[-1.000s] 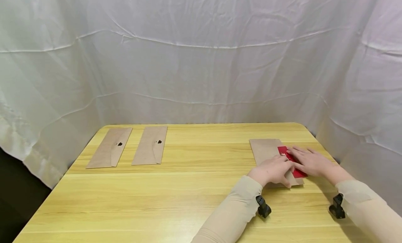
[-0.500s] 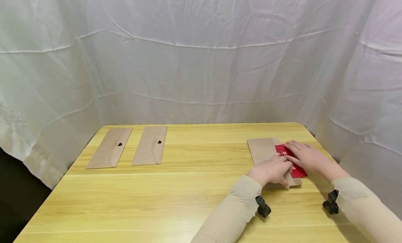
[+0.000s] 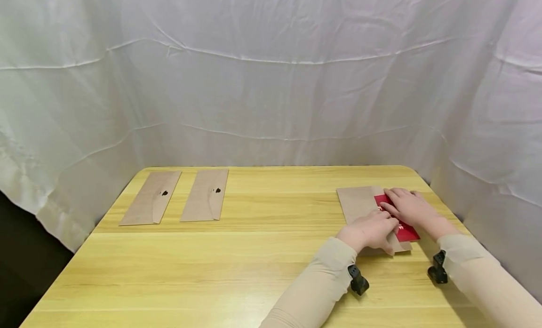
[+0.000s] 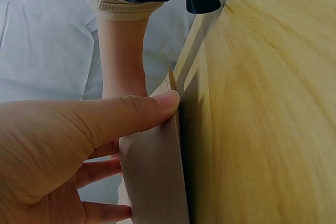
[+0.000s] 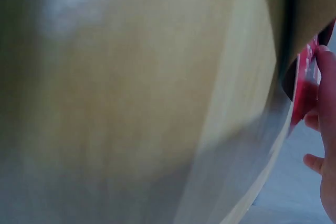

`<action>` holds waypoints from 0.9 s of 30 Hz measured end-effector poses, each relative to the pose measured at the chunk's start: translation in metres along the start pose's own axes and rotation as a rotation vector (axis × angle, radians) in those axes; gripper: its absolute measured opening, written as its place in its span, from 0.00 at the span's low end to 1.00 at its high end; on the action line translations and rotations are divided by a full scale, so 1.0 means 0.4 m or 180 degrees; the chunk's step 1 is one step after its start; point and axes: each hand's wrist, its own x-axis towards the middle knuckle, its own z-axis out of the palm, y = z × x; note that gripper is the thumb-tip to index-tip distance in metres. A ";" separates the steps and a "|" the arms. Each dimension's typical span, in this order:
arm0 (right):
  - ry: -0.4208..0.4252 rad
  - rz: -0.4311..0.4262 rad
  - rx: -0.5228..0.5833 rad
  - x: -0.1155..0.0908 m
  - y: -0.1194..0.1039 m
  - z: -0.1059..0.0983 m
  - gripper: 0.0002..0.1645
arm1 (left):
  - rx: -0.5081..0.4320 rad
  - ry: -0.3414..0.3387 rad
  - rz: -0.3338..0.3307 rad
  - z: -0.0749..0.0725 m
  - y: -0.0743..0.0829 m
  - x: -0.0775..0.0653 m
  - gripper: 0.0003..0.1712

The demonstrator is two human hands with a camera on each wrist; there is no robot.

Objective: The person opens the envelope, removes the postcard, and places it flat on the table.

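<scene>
Currently, left hand: thumb on one side and fingers on the other, pinching a rim of the flat brown kraft-paper envelope.
Right hand: fingers loosely extended, thumb lying on the flat red paper packet; I cannot tell whether it pinches or only presses.
Red packet: on the right part of the pale yellow wood-grain surface, overlapping the envelope, a brown strip showing at its near end; whether its left side is inside, I cannot tell.
Writing: white characters on the red, partly covered, illegible.
Far left: two rectangular brown paper envelopes, side by side, apart, each with a black mark on its flap.
Behind: creased white cloth curtain.
</scene>
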 end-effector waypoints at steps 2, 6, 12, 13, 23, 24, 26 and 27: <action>0.0034 0.0038 -0.0019 0.002 -0.002 0.002 0.41 | -0.0011 0.0004 -0.0012 0.001 0.002 0.001 0.22; 0.0157 0.0056 -0.0089 0.002 -0.004 0.004 0.38 | -0.0012 -0.0003 -0.0008 0.000 0.005 0.001 0.22; 0.0491 -0.0125 -0.0352 -0.007 0.002 0.009 0.27 | -0.0047 -0.0028 -0.0023 0.002 0.007 0.002 0.24; 0.0566 -0.0180 -0.0423 -0.008 0.004 0.009 0.24 | -0.0044 -0.0030 -0.0026 0.001 0.007 0.002 0.24; 0.1064 -0.0464 -0.0697 -0.024 0.027 0.004 0.16 | -0.0123 -0.0053 -0.0073 0.002 0.006 -0.001 0.24; 0.1089 -0.0465 -0.0687 -0.026 0.029 0.004 0.16 | -0.0127 -0.0055 -0.0076 0.002 0.006 -0.001 0.25; 0.1136 -0.0461 -0.0686 -0.031 0.036 0.005 0.16 | -0.0123 -0.0064 -0.0091 0.002 0.006 0.000 0.26; 0.1156 -0.0456 -0.0695 -0.033 0.040 0.005 0.17 | -0.0119 -0.0065 -0.0097 0.003 0.005 0.000 0.27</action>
